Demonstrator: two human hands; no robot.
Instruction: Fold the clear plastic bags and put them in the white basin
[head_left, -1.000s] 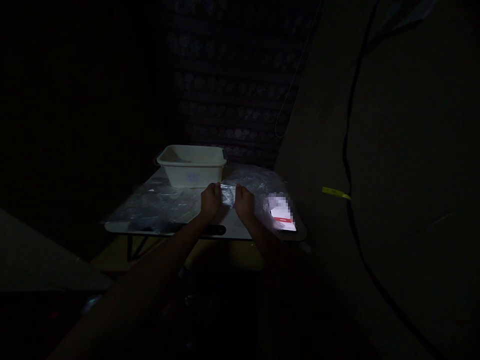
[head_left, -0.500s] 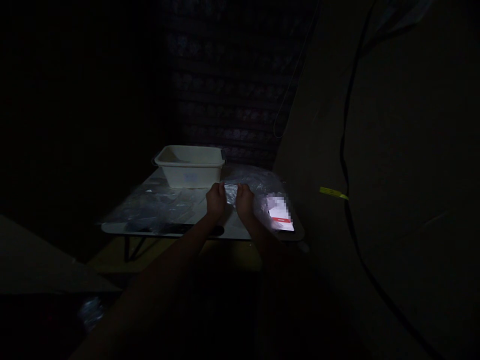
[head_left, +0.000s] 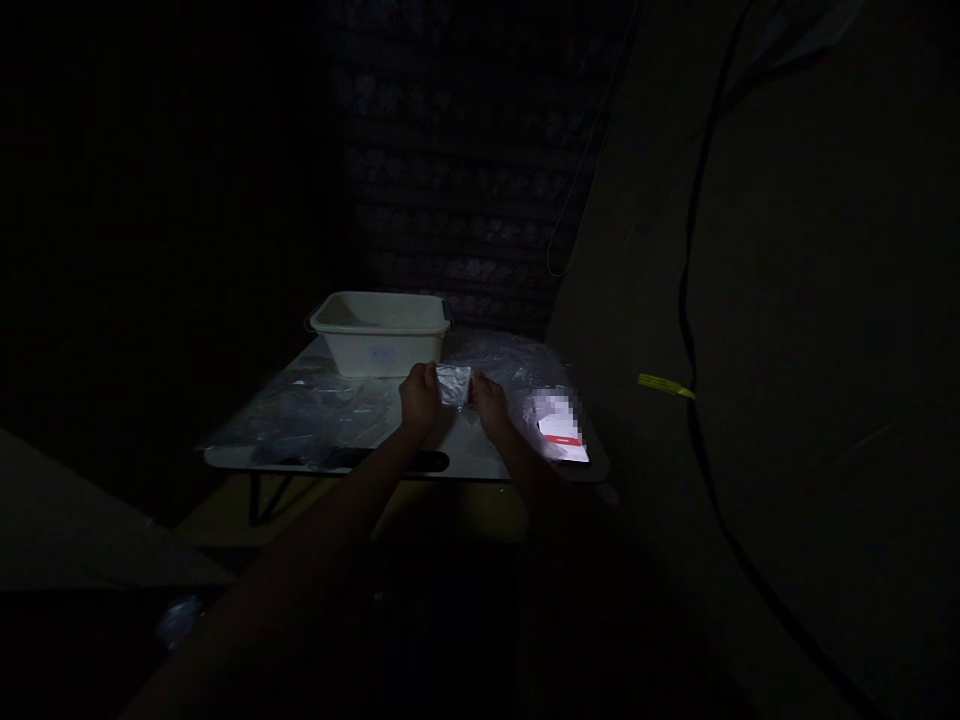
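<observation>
Between my two hands a small clear plastic bag is stretched out above the table. My left hand pinches its left side, fingers closed. On its right side, my right hand is closed with the fingertips at the edge. Whether anything is inside the bag is too dark to tell. A heap of clear plastic bags lies to the left of my hands, and another pile of clear plastic lies behind and to the right.
A cream rectangular tub with side handles stands at the back left of the small white folding table. A lit phone lies near the right edge. A dark cable with a yellow tag hangs along the right wall.
My left hand has shifted slightly left, so the hands are a little further apart. More of the plastic bag now shows between them.
</observation>
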